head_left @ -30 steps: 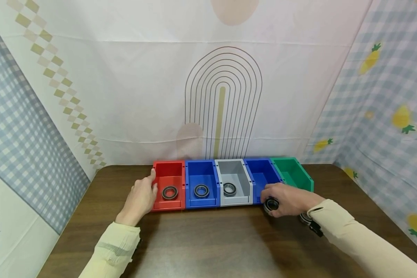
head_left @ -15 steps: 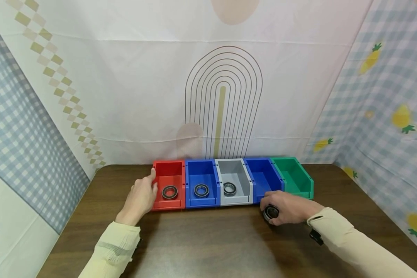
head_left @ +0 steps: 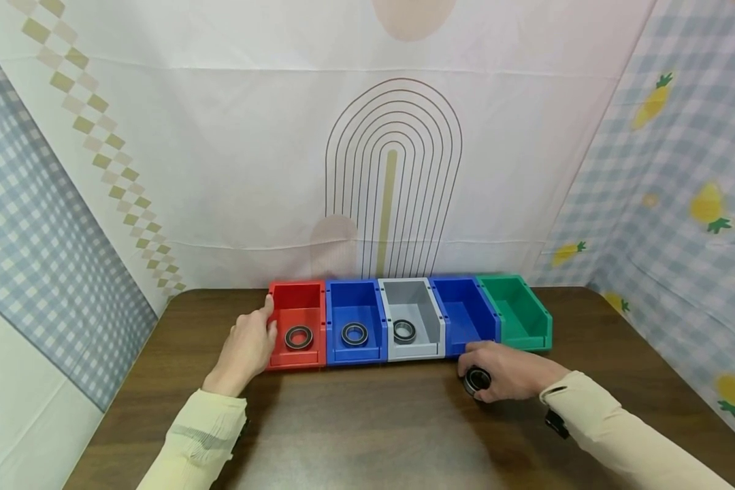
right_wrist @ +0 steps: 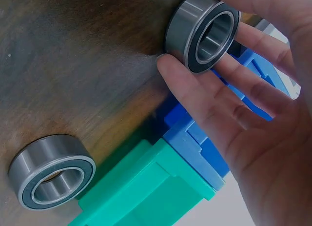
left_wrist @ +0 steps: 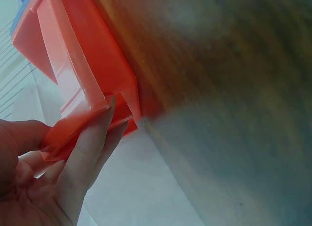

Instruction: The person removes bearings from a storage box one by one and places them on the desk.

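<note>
My left hand [head_left: 249, 344] grips the left side wall of the red bin [head_left: 297, 316], thumb on one face and fingers on the other, as the left wrist view shows. My right hand [head_left: 508, 371] holds a ball bearing [right_wrist: 202, 33] between thumb and fingers, low over the table in front of the right-hand blue bin [head_left: 465, 313]. On the table in the right wrist view is another bearing [right_wrist: 51, 172]; in the head view my right hand and sleeve hide it. One bearing each sits in the red bin, the left blue bin [head_left: 352, 303] and the grey bin [head_left: 425, 306].
The bins stand side by side in one row along the back of the brown table [head_left: 355, 429], ending with a green bin [head_left: 517, 309] on the right. Behind them hangs a white patterned cloth [head_left: 245, 170]. Checked cloths flank both sides.
My right hand has drawn back slightly from the right-hand blue bin with the bearing, and now covers the loose bearing seen one second ago. The left hand keeps its place on the red bin.
</note>
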`<state>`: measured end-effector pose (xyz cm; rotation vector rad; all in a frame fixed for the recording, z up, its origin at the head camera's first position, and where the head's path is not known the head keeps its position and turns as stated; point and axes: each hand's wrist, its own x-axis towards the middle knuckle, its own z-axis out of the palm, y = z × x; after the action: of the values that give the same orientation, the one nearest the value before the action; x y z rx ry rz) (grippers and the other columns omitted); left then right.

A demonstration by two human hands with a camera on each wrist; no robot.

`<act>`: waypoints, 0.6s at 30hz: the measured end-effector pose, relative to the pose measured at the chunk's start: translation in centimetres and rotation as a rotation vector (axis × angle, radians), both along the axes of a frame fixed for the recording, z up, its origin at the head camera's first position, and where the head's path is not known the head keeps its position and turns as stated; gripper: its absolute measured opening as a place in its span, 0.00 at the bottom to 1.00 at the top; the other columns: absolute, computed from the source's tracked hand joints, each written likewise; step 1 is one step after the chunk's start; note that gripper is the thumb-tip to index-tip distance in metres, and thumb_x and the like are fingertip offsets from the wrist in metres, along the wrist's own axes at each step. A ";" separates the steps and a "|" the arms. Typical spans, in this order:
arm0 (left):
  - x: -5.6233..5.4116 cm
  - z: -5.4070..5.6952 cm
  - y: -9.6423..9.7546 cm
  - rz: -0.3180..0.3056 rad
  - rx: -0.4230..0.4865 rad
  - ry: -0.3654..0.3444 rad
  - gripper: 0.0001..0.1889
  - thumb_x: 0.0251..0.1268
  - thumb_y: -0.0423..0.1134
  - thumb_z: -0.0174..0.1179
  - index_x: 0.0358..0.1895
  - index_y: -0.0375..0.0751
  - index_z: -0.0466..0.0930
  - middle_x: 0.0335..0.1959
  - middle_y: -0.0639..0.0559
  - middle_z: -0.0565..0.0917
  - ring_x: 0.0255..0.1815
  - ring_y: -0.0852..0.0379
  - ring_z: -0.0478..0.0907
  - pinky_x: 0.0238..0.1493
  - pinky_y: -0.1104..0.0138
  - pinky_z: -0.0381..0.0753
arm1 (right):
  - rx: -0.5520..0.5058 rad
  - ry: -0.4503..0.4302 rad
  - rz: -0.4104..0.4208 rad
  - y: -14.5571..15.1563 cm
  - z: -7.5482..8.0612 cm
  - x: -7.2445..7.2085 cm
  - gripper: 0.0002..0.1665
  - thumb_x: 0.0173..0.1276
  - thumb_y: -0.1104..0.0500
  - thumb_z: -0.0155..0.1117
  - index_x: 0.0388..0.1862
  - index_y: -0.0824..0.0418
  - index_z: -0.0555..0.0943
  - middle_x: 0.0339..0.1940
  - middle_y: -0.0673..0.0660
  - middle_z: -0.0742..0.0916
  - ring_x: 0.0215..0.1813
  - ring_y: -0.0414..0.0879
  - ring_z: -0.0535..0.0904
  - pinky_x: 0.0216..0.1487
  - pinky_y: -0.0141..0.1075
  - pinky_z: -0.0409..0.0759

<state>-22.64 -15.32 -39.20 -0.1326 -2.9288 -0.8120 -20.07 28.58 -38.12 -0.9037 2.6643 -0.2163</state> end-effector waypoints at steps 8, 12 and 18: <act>0.1 0.0 0.0 0.003 0.005 -0.010 0.31 0.74 0.34 0.54 0.77 0.31 0.61 0.65 0.28 0.77 0.46 0.39 0.83 0.49 0.46 0.84 | -0.004 0.037 0.024 0.2 -0.2 0.1 0.18 0.58 0.54 0.78 0.47 0.50 0.85 0.45 0.46 0.82 0.46 0.41 0.79 0.45 0.35 0.83; 0.1 -0.1 -0.1 -0.004 0.002 0.009 0.30 0.74 0.34 0.54 0.77 0.31 0.62 0.62 0.27 0.79 0.43 0.40 0.83 0.46 0.47 0.84 | -0.005 0.049 0.025 0.2 -0.3 0.2 0.18 0.58 0.54 0.78 0.48 0.51 0.85 0.45 0.46 0.82 0.45 0.41 0.79 0.44 0.35 0.83; -0.1 -0.1 -0.2 -0.008 0.015 0.004 0.31 0.74 0.33 0.54 0.77 0.30 0.61 0.57 0.27 0.81 0.32 0.46 0.78 0.33 0.57 0.79 | -0.005 0.052 0.015 0.3 -0.1 0.1 0.19 0.58 0.52 0.79 0.49 0.50 0.85 0.46 0.46 0.83 0.46 0.40 0.80 0.46 0.36 0.84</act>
<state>-22.70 -15.48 -39.33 -0.1444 -2.9195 -0.8334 -19.93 28.92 -38.21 -0.9430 2.7044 -0.1982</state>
